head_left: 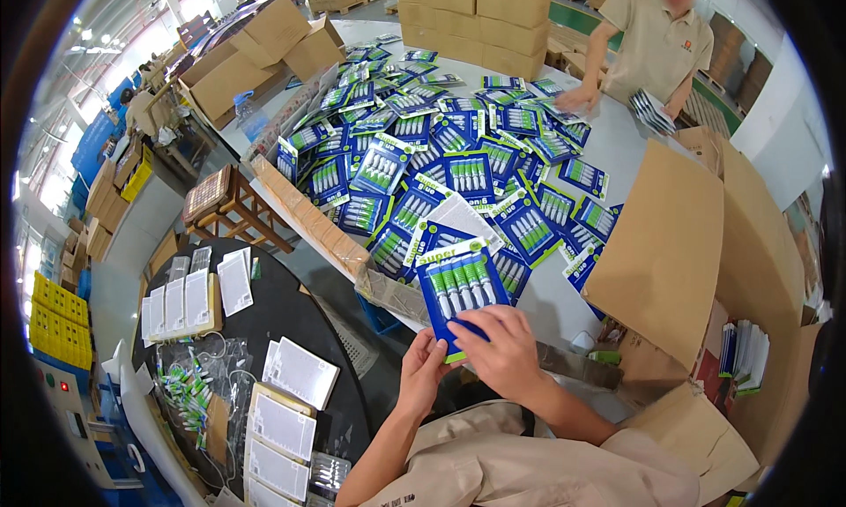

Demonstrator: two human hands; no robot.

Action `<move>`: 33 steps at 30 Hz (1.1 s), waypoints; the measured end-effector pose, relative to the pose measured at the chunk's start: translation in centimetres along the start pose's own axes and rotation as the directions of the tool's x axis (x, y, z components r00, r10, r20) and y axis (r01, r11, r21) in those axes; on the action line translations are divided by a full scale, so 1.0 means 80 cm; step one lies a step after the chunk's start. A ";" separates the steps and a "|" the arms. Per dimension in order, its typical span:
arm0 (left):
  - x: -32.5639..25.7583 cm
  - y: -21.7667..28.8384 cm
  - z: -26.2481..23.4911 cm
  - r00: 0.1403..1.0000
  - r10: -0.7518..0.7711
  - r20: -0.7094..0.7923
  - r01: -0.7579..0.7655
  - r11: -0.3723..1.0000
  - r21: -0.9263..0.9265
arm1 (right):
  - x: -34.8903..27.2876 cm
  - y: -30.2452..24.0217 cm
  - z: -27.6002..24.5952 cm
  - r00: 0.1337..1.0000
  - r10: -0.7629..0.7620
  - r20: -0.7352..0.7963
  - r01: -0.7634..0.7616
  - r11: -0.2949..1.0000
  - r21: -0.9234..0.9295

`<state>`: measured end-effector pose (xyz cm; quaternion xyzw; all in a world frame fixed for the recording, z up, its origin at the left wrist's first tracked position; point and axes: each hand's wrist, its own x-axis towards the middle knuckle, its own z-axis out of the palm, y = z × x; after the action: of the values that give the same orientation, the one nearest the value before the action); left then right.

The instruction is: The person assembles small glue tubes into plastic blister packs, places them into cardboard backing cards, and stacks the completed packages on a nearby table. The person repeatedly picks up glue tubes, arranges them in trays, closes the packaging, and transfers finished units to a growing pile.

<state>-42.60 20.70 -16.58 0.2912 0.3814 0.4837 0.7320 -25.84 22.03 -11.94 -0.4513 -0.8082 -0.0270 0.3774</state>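
Just above the near edge of the table, I hold up a blister pack of glue tubes, a blue card with a row of white-and-green tubes under clear plastic. My left hand pinches its lower left corner between thumb and fingers. Across the lower right of the pack lies my right hand, its bent fingers on the front and edge; the thumb is hidden. Beyond the hands spreads a heap of similar blister packs, overlapping at many angles. One pack in the heap lies with its white back up.
An open cardboard box stands at right, with packs upright inside. Across the table a co-worker handles packs. At lower left, a black round table carries white trays and loose tubes. A wooden stool stands behind it.
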 end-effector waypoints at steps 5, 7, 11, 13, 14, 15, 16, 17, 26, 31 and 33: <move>-0.007 -0.003 -0.003 0.996 0.077 0.040 -0.082 0.983 0.162 | -0.001 -0.012 0.004 0.995 0.066 0.070 -0.071 0.996 0.060; -0.009 -0.001 -0.009 0.986 0.118 0.113 -0.143 0.959 0.246 | 0.000 -0.010 0.001 0.989 0.117 0.092 -0.131 0.977 0.170; -0.007 -0.002 -0.011 0.971 0.155 0.182 -0.213 0.905 0.367 | 0.005 -0.001 -0.016 0.971 0.191 0.147 -0.232 0.904 0.358; -0.006 0.003 -0.010 0.952 0.185 0.245 -0.279 0.852 0.442 | 0.009 0.006 -0.026 0.958 0.206 0.199 -0.276 0.851 0.447; -0.005 0.007 -0.009 0.947 0.180 0.266 -0.293 0.821 0.490 | 0.011 0.009 -0.031 0.947 0.210 0.245 -0.307 0.822 0.480; -0.004 0.013 -0.008 0.936 0.187 0.298 -0.330 0.761 0.558 | 0.011 0.013 -0.035 0.947 0.202 0.250 -0.302 0.824 0.479; -0.006 0.019 -0.006 0.929 0.185 0.320 -0.354 0.691 0.630 | 0.011 0.016 -0.039 0.942 0.191 0.275 -0.305 0.829 0.470; -0.005 0.026 -0.004 0.919 0.200 0.339 -0.387 0.614 0.688 | 0.012 0.020 -0.043 0.940 0.196 0.280 -0.310 0.833 0.458; 0.004 0.046 0.018 0.907 0.183 0.379 -0.414 0.545 0.729 | 0.000 0.014 -0.052 0.986 0.031 0.165 -0.040 0.998 0.050; 0.006 0.030 0.005 0.898 0.221 0.381 -0.440 0.470 0.765 | -0.017 0.023 -0.043 0.981 -0.001 0.194 -0.001 1.000 0.008; 0.018 0.021 0.001 0.782 0.328 0.530 -0.623 0.424 0.657 | -0.018 0.028 -0.035 0.975 -0.118 0.191 0.129 0.990 -0.048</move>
<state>-42.99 22.62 -15.56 0.7611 0.3320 0.3905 0.3974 -22.11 21.22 -11.55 -0.4117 -0.8655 -0.0321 0.2836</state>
